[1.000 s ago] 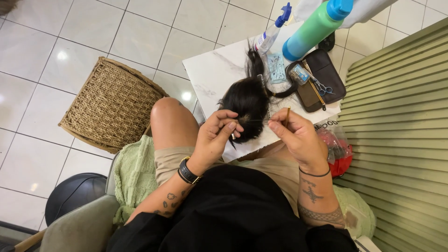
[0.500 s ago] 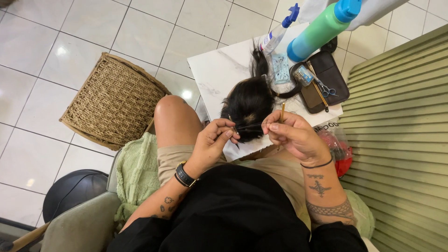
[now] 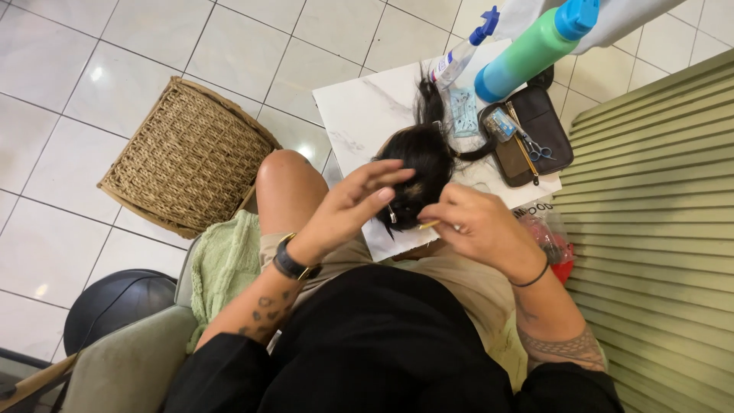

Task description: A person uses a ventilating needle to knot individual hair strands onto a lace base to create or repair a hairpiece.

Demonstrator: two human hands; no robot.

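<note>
A bundle of black hair (image 3: pixel 420 164) lies on a small white marble table (image 3: pixel 359 115) in front of my knees. My left hand (image 3: pixel 348 206) hovers at the hair's near edge with its fingers spread, next to a small metal clip (image 3: pixel 391 214) in the strands. My right hand (image 3: pixel 470 226) is closed on a thin yellow tool (image 3: pixel 430 225) whose tip points into the hair. Both forearms show tattoos; the left wrist wears a black watch.
On the table's far side stand a spray bottle (image 3: pixel 459 57) and a green and blue bottle (image 3: pixel 531 50), beside a brown pouch (image 3: pixel 535 134) with scissors. A woven basket (image 3: pixel 187 157) sits on the tiled floor at left. A slatted wall (image 3: pixel 657 229) runs along the right.
My left hand has let go of the strands and spread its fingers. My right hand has dropped lower, the yellow tool now pointing sideways into the hair.
</note>
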